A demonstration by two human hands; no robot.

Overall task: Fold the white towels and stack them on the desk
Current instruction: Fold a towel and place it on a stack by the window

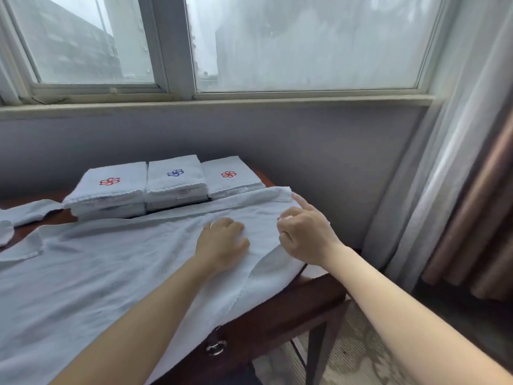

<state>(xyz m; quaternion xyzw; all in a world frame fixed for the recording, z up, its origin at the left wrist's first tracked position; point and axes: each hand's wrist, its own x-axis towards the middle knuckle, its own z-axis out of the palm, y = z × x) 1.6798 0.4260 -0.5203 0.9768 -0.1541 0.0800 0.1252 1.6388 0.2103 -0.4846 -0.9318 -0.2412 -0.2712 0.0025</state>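
White cloth towel (111,259) covers the dark wooden desk (277,309), right edge spilling over. Left hand (222,243) and right hand (305,234) sit curled by that edge, can't tell if gripping.

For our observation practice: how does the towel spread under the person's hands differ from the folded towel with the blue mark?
The spread towel lies open and rumpled across the desk, overhanging its front edge; the blue-marked towel is folded into a compact rectangle atop a stack. The spread towel shows no emblem; the blue-marked towel shows a flower emblem. Both are white.
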